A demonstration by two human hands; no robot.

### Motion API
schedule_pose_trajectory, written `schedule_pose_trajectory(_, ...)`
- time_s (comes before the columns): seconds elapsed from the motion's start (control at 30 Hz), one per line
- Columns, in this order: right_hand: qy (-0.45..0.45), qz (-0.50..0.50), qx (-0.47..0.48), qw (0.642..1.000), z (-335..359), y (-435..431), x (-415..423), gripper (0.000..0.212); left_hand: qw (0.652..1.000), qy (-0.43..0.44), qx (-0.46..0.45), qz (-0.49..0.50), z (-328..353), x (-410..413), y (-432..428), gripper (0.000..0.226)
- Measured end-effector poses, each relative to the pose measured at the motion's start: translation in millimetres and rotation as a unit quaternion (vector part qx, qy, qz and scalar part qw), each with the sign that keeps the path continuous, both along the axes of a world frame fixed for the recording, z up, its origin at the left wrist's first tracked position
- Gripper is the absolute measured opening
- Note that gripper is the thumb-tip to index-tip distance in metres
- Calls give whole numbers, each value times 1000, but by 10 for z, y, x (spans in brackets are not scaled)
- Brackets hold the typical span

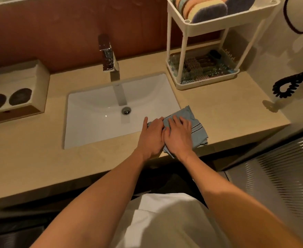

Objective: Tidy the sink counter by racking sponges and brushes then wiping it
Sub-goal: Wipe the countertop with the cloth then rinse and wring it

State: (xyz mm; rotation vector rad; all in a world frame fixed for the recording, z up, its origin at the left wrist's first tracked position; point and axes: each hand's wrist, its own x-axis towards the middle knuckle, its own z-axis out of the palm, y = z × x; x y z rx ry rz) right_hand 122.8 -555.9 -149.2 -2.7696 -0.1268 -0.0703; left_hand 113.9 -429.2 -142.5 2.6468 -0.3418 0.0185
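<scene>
Your left hand [152, 134] and right hand [178, 136] lie flat, fingers spread, pressing the blue cloth [194, 122]. Press evenly and sweep the counter [218, 108] toward the sink [93, 122].

No lettering, label, brand or number can be read on the rack [224, 20], cloth [198, 130], counter [218, 111] or box [38, 76]

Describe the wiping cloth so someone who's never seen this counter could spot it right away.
Find the white sink in the beige counter. At its front right corner, the left hand and right hand rest on a cloth. Its pale blue fabric with thin dark stripes sets it apart from the round sponges in the rack.
</scene>
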Motion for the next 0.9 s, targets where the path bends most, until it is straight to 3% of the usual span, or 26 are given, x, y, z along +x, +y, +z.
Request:
schedule_pose_trajectory(0.5,-30,40,-54,997,-32,1829,-447,47,997,9,43,68,-85,-556,1797,54)
schedule_pose_trajectory(0.6,-42,71,-56,995,-86,2097,-461,46,995,-8,36,96,-130,-623,2089,31)
schedule_pose_trajectory(0.9,-12,105,-69,992,-27,2327,-418,45,991,10,51,120,-126,-589,2306,18)
